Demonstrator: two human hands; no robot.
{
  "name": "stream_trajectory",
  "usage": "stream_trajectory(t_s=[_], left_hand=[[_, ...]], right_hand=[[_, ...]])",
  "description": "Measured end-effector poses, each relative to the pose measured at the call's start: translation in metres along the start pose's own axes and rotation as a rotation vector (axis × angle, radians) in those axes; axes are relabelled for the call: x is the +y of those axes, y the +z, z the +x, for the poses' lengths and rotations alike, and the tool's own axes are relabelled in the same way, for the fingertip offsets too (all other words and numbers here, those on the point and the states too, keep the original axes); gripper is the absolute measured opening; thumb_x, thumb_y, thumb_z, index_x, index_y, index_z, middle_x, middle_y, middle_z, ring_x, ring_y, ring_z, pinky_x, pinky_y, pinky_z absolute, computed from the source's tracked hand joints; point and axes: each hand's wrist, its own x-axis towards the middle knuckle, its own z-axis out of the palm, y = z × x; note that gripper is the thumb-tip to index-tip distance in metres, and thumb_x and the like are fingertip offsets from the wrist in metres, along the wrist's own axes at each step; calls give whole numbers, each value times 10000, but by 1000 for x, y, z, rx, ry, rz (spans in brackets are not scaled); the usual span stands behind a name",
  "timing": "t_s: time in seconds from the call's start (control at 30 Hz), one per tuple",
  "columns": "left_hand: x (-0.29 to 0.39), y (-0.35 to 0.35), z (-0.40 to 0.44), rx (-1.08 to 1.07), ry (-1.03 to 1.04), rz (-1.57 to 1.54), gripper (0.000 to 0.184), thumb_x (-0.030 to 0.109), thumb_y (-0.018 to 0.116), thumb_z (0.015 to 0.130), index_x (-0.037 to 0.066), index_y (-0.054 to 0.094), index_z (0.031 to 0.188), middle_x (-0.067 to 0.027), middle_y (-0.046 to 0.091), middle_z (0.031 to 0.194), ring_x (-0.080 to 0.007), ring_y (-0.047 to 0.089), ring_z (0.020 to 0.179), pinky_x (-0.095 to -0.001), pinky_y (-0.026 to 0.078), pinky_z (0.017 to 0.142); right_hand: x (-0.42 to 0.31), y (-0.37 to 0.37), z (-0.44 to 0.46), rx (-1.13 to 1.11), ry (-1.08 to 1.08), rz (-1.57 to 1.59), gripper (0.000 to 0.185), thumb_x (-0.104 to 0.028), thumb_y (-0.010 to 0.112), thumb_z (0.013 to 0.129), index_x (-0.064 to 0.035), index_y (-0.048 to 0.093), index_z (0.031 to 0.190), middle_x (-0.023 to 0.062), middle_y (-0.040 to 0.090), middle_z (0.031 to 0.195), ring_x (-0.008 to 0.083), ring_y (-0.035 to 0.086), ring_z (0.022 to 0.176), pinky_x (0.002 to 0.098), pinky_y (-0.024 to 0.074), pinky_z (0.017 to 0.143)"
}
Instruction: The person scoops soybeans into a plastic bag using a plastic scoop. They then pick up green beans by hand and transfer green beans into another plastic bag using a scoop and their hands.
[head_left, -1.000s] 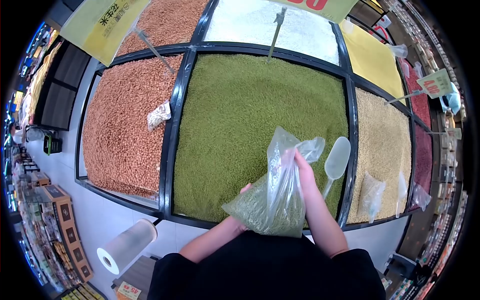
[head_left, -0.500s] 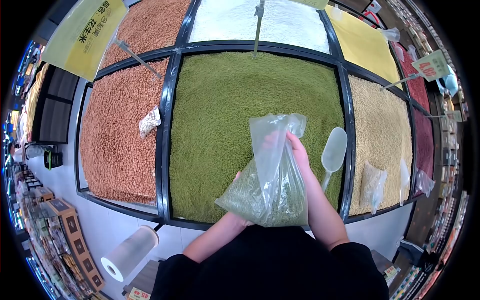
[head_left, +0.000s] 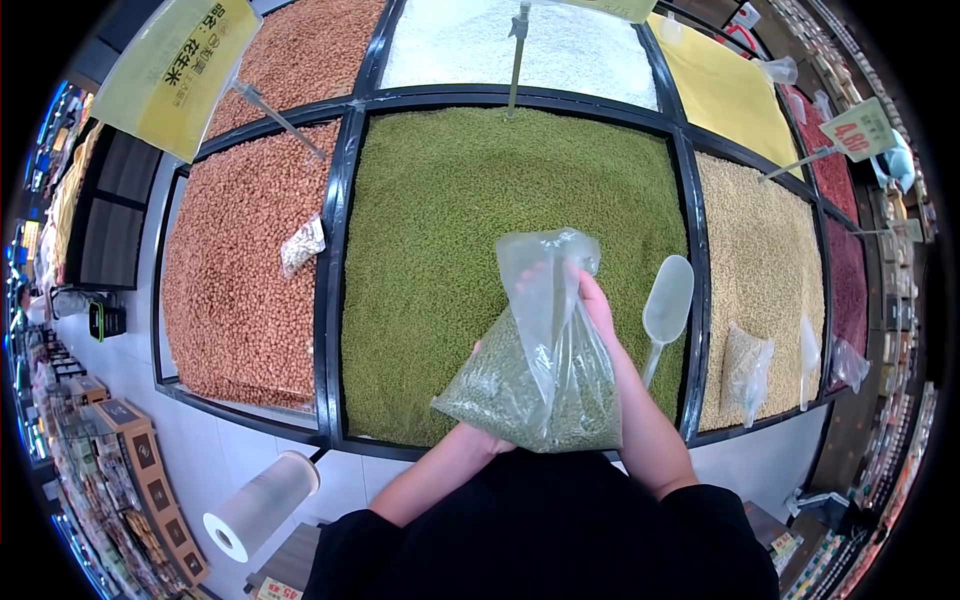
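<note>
A clear plastic bag of mung beans [head_left: 535, 385] is between my hands, its lower part bulging with green beans and its top loose and partly see-through. My right hand [head_left: 595, 300] is closed around the bag's upper part, with some fingers showing through the plastic. Low on the other side, my left hand [head_left: 487, 440] holds the bag from beneath; its fingers are mostly hidden behind it. Under the bag spreads a bin of loose mung beans [head_left: 430, 220]. A pale scoop [head_left: 668, 300] lies on these beans, right of my right hand.
Black dividers [head_left: 332, 280] separate the bins. Peanuts [head_left: 235, 270] lie to the left with a small packet [head_left: 302, 245] on top. Pale grains [head_left: 765, 240] and a filled bag [head_left: 747, 375] are on the right. A plastic bag roll [head_left: 262, 505] hangs at the front left.
The bag's loose top has shifted slightly left and looks more gathered at my right hand. Its bean-filled bottom has swung slightly right. Both hands stay on it.
</note>
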Motion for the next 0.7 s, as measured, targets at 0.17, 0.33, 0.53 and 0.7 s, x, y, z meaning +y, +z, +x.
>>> stream_trajectory(t_s=[0.17,0.33,0.53,0.7], left_hand=[[0,-4,2,-36,-17,3,824,741,232,980,127,423,1495,-126,569,1390,-317,590,1238,-528,501,1031],[-1,3,2,5,-15,0,836,750,234,974,126,415,1500,-130,564,1396,-319,576,1254,-525,489,1046],[-3,-8,4,29,-64,-38,769,695,368,984,78,496,1425,-144,603,1327,-302,635,1169,-503,572,938],[-5,-2,3,89,-58,18,587,534,390,1051,65,530,1374,-134,633,1265,-283,669,1103,-470,605,888]], right_hand=[[1,-9,2,23,-47,-59,412,-331,459,1060,6,592,1255,137,693,1128,249,700,992,398,593,877],[3,-11,1,126,-165,-207,399,-344,505,1054,-11,609,1248,99,705,1044,198,711,898,338,612,796],[2,-24,3,84,-116,-124,348,-286,496,1056,-19,592,1257,95,703,1067,218,721,897,374,630,772],[0,-11,-4,133,-75,-97,352,-283,495,1050,-3,601,1236,103,709,1037,211,726,871,376,635,746]])
